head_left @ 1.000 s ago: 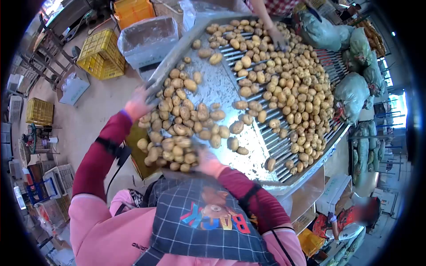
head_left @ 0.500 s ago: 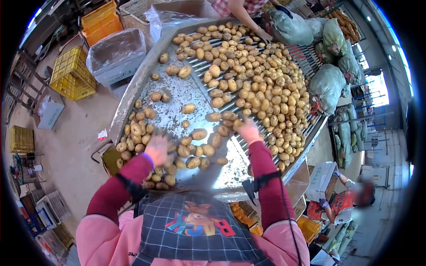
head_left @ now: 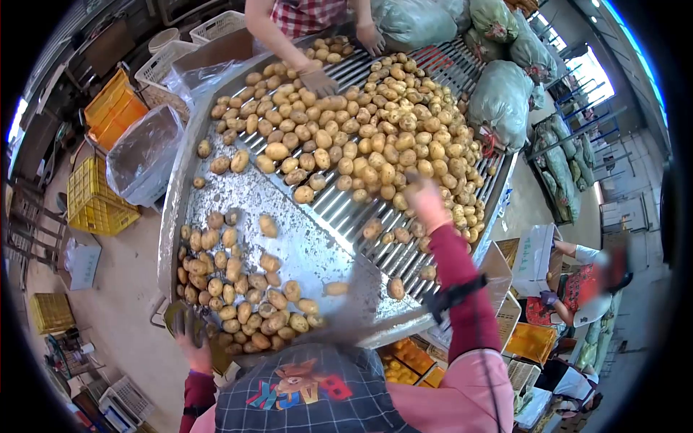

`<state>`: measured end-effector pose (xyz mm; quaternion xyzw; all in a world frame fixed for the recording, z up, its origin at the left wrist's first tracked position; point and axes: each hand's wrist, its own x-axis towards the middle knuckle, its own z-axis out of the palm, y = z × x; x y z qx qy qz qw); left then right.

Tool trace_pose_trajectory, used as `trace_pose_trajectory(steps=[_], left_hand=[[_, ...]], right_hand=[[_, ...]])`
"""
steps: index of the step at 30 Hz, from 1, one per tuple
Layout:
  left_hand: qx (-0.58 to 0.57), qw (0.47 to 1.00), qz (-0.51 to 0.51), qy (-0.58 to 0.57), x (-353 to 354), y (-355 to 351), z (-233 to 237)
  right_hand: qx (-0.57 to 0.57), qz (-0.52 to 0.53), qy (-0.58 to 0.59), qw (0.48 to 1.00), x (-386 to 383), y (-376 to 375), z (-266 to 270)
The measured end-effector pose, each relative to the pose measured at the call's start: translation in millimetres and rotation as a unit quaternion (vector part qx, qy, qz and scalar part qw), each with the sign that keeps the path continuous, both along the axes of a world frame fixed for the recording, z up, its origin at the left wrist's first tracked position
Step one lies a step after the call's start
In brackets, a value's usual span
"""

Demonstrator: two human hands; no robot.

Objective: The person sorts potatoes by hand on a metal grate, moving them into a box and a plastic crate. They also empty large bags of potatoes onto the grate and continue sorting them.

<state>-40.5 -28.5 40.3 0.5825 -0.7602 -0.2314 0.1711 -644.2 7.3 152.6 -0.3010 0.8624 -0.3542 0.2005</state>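
Your right hand reaches over the potatoes on the rollers, at the heap's near edge. It is blurred, so I cannot tell whether its grip is apart or together. Your left hand is at the tabletop's near-left rim beside a second heap, its grip equally unclear. A co-worker's gloved hand rests on the far potatoes.

The potatoes are too many to count. Four hands show: left hand, right hand and two co-worker's hands. Two yellow crates stand.
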Motion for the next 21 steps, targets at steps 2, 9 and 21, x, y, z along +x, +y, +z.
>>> trace_pose_trajectory(steps=[2, 9, 21], left_hand=[[-0.005, 1.000, 0.025, 0.003, -3, -2, 2], [-0.002, 0.986, -0.091, 0.137, -150, -60, -5], [-0.040, 0.989, -0.127, 0.060, -190, -72, -31]], right_hand=[[-0.003, -0.008, 0.020, 1.000, -102, 1, -20], [0.230, 0.136, -0.184, 0.946, -126, -25, -67], [0.331, 0.426, -0.033, 0.841, 66, -47, 2]])
